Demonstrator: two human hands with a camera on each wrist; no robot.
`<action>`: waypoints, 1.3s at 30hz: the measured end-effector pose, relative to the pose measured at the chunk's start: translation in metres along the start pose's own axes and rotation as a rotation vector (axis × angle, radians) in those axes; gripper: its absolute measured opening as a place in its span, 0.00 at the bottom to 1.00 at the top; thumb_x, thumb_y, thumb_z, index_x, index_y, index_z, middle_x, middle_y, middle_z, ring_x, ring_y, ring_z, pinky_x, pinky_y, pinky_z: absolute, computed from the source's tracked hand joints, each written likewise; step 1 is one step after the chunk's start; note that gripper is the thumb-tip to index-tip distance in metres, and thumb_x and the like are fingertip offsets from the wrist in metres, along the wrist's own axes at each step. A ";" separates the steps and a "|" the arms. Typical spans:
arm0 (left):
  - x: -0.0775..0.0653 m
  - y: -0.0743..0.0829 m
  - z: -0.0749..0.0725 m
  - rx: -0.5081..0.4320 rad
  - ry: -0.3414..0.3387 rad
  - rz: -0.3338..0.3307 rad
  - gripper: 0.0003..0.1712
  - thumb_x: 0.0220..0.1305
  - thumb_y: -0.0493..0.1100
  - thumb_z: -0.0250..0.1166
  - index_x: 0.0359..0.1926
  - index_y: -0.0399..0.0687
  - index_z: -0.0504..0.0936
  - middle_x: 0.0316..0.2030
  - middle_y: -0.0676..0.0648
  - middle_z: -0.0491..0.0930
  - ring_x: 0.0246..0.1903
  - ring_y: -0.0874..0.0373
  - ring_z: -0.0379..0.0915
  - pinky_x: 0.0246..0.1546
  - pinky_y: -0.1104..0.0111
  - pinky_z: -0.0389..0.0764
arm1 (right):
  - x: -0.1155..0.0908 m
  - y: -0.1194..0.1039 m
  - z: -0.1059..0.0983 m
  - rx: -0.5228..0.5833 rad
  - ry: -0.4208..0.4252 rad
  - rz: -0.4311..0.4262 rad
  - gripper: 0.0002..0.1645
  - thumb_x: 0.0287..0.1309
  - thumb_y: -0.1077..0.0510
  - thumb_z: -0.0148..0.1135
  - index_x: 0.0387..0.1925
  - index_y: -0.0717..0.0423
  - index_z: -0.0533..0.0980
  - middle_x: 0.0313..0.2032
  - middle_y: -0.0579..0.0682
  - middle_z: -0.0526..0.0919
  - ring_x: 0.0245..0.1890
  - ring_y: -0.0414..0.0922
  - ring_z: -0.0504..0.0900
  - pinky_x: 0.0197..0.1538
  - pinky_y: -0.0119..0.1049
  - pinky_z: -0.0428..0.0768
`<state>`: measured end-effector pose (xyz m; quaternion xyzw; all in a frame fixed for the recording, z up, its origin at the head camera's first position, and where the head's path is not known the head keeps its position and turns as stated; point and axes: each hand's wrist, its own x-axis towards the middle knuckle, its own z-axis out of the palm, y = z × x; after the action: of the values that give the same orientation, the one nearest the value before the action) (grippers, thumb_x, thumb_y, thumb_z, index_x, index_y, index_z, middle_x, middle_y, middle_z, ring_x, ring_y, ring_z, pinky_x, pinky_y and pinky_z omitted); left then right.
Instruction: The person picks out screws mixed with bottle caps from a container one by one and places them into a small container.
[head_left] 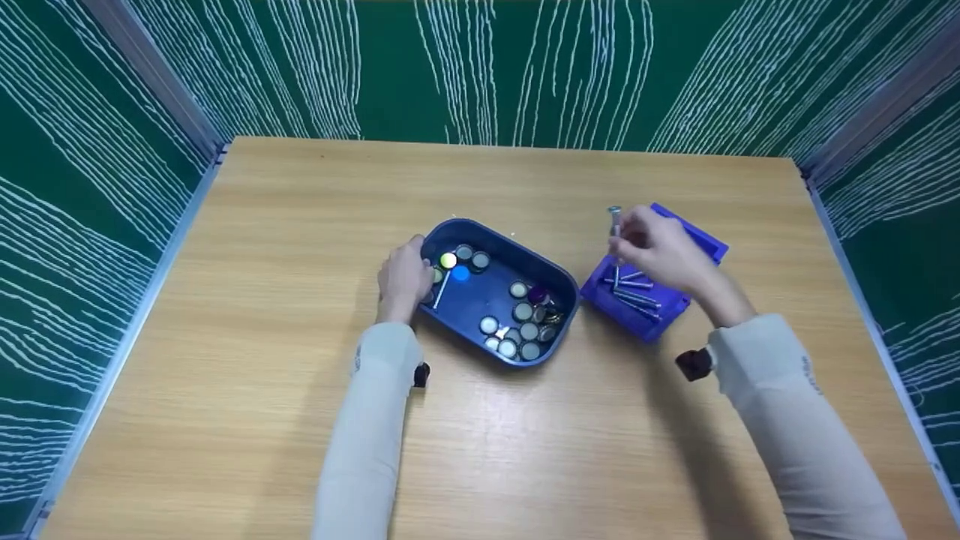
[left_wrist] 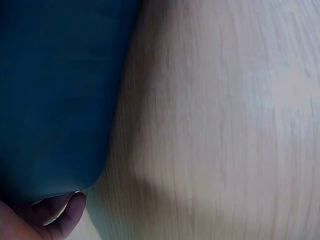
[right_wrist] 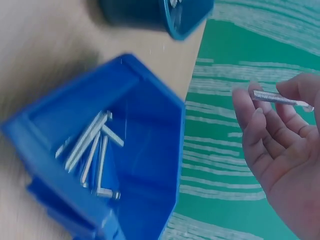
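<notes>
My left hand (head_left: 405, 276) grips the left end of a dark blue plastic tub (head_left: 480, 292); the left wrist view shows curled fingers (left_wrist: 75, 212) at the tub's end wall. Inside the tub lie several round metal bottle caps (head_left: 523, 311), with a yellow one (head_left: 448, 260), a blue one (head_left: 460, 273) and one long bolt (head_left: 443, 289) near the left end. Above a blue-purple bin (right_wrist: 150, 125), my right hand (head_left: 664, 247) pinches a silvery bolt (right_wrist: 275, 97) between thumb and fingers, its head upward in the head view. Several loose bolts (right_wrist: 90, 145) lie in the bin.
Both containers stand close together on a light wooden table (head_left: 247, 300), the bin to the right of the tub. Green walls (head_left: 390, 67) with white wavy lines rise behind and at both sides. A dark wrist camera (head_left: 694, 364) sits by the right cuff.
</notes>
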<state>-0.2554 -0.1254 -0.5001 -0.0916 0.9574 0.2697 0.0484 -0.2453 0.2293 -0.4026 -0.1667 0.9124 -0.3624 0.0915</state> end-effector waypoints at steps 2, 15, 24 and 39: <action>0.000 0.000 0.001 -0.001 -0.003 -0.001 0.24 0.71 0.42 0.54 0.66 0.51 0.70 0.60 0.41 0.78 0.56 0.43 0.78 0.54 0.49 0.78 | -0.002 0.005 -0.006 -0.010 -0.005 0.041 0.13 0.70 0.55 0.54 0.50 0.58 0.70 0.45 0.58 0.83 0.42 0.49 0.83 0.41 0.23 0.77; -0.001 0.001 0.000 -0.003 0.000 0.003 0.24 0.72 0.42 0.54 0.67 0.51 0.70 0.61 0.42 0.78 0.57 0.43 0.77 0.54 0.49 0.78 | -0.011 0.045 -0.024 -0.172 -0.101 0.120 0.12 0.69 0.54 0.56 0.45 0.58 0.72 0.42 0.57 0.80 0.41 0.49 0.77 0.44 0.38 0.75; 0.000 0.000 0.001 0.006 0.001 -0.003 0.25 0.71 0.42 0.55 0.67 0.51 0.69 0.61 0.41 0.78 0.57 0.42 0.77 0.54 0.49 0.78 | -0.011 0.061 -0.028 -0.372 -0.152 0.136 0.13 0.66 0.62 0.55 0.49 0.65 0.74 0.44 0.65 0.82 0.42 0.56 0.79 0.49 0.58 0.77; 0.000 0.002 -0.001 0.013 -0.003 -0.015 0.26 0.71 0.42 0.55 0.69 0.51 0.68 0.62 0.41 0.77 0.57 0.44 0.77 0.55 0.49 0.77 | -0.002 0.075 -0.022 -0.621 -0.193 0.117 0.12 0.63 0.61 0.60 0.45 0.64 0.77 0.43 0.64 0.84 0.44 0.61 0.80 0.56 0.66 0.68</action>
<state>-0.2556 -0.1241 -0.4986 -0.0983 0.9582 0.2634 0.0527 -0.2673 0.2952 -0.4380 -0.1676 0.9745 -0.0435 0.1429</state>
